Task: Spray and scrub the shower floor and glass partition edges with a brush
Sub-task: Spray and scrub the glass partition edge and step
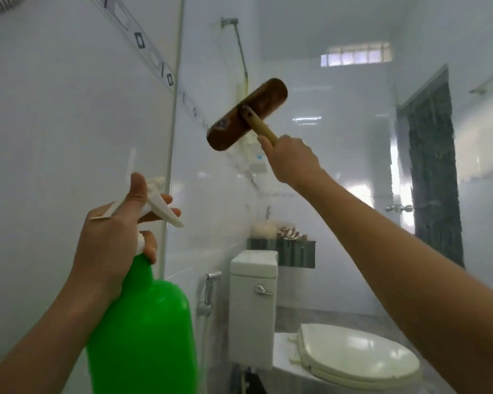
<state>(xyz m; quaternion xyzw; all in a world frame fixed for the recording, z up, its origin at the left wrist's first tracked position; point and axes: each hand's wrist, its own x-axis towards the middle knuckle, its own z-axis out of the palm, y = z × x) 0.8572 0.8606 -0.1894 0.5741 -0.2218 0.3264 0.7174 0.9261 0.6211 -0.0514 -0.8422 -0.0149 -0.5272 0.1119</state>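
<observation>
Our right hand (292,162) wraps the handle of the brush (246,113), likely stiff and light, at twelve o'clock by the glass partition (199,155), while our left hand (117,231) grips the probably slippery spray bottle (143,322) by its neck at seven.

The spray bottle (143,331) is cut off below.

Soft, cool daylight fills the room, brightest at the small vent window (356,54) high on the far wall. Everything I see through the glass partition (205,180) looks milky and washed out. White glare patches sit on the wall tiles (362,191) beside the door (430,166). Shadows are faint. The brush (246,113) is slightly smeared, and straight lines lean and bow toward the frame edges.
</observation>
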